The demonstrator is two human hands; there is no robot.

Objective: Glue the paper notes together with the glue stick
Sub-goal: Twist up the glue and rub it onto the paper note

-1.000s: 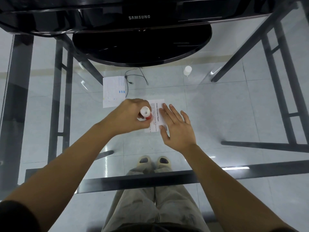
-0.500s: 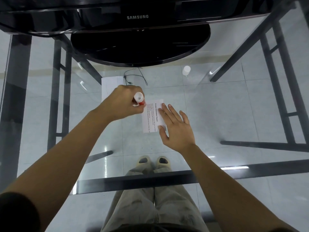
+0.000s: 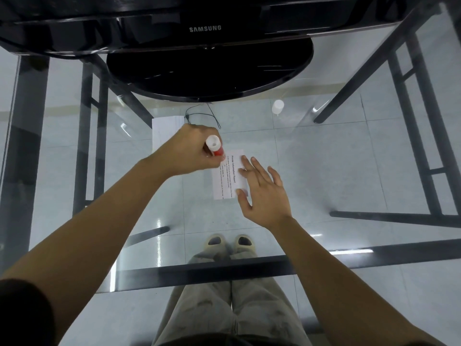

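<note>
A small printed paper note (image 3: 227, 179) lies flat on the glass table. My left hand (image 3: 193, 152) is shut on a red glue stick (image 3: 214, 147) with a white end facing up; its lower tip meets the note's upper left corner. My right hand (image 3: 262, 191) lies flat with fingers spread, pressing the note's right edge. A second white paper note (image 3: 163, 132) sits behind my left hand, partly hidden by it.
A black Samsung monitor with a round base (image 3: 209, 68) stands at the back of the glass table (image 3: 324, 171). The white glue cap (image 3: 277, 106) stands at the back right. A thin black wire (image 3: 202, 114) lies near the base.
My left hand moved the glue stick up along the note's left edge, from its middle to the upper left corner. My right hand stayed pressed on the note.
</note>
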